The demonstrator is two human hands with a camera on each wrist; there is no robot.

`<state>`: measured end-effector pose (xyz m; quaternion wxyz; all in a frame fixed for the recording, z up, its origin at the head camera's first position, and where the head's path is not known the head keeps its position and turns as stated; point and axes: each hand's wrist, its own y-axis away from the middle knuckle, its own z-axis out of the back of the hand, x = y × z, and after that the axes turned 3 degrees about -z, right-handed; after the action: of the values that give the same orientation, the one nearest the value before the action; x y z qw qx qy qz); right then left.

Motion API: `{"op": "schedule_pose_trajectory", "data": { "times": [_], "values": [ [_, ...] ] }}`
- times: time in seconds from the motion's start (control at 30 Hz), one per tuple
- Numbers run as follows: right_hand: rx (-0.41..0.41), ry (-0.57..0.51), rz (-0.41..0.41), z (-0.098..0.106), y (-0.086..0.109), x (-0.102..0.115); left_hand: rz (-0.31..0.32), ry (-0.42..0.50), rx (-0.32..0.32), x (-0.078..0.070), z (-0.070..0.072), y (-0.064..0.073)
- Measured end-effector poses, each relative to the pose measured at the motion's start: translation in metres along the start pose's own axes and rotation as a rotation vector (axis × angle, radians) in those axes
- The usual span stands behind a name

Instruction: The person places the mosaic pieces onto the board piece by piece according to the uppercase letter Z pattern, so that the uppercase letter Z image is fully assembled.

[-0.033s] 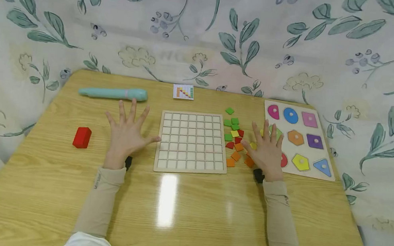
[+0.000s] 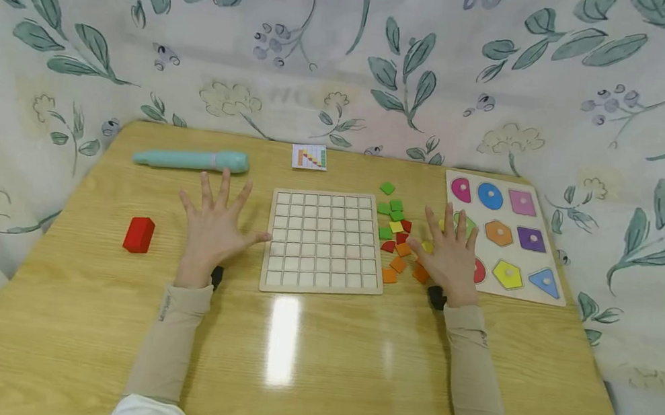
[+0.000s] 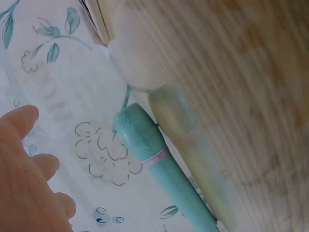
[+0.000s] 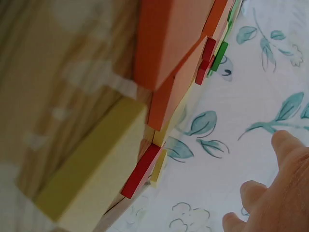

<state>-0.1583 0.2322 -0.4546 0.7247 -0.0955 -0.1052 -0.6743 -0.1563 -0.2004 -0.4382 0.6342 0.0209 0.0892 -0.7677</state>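
Observation:
My left hand (image 2: 213,235) is spread flat, palm down and holding nothing, with its thumb tip right at the left edge of a wooden grid board (image 2: 320,293). My right hand (image 2: 451,260) is likewise spread and holds nothing. It overlaps the left side of a shape puzzle board (image 2: 530,262). Near its thumb lie loose orange tiles (image 2: 397,264), red tiles (image 2: 388,246), yellow tiles (image 2: 396,227) and green tiles (image 2: 396,205). Some of these are partly hidden by the right hand. In the right wrist view, a yellow tile (image 4: 91,164) looms close.
Beyond the left hand lies a turquoise stick (image 2: 191,159) with a thicker end and a pink band. A red block (image 2: 139,234) sits at the left. By the back edge is a small printed card (image 2: 309,157). A floral cloth (image 2: 325,44) hangs behind the wooden table (image 2: 328,362).

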Motion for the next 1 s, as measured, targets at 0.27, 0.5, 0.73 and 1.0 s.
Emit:
{"op": "schedule_pose_trajectory", "data": {
  "times": [0.27,0.5,0.73,1.0],
  "values": [
    [-0.009,-0.023,-0.014,-0.002,0.001,-0.002,-0.004,-0.001,0.058,-0.003,0.000,0.000],
    [-0.024,-0.126,-0.053,-0.003,-0.019,0.014,-0.116,0.247,0.420,-0.019,-0.010,0.003],
    [-0.014,-0.168,-0.100,-0.018,-0.058,0.047,-0.202,0.399,0.524,-0.025,-0.016,0.007],
    [0.012,-0.135,-0.218,-0.019,-0.072,0.063,-0.204,0.458,0.545,-0.018,-0.017,0.005]
  ]
}}
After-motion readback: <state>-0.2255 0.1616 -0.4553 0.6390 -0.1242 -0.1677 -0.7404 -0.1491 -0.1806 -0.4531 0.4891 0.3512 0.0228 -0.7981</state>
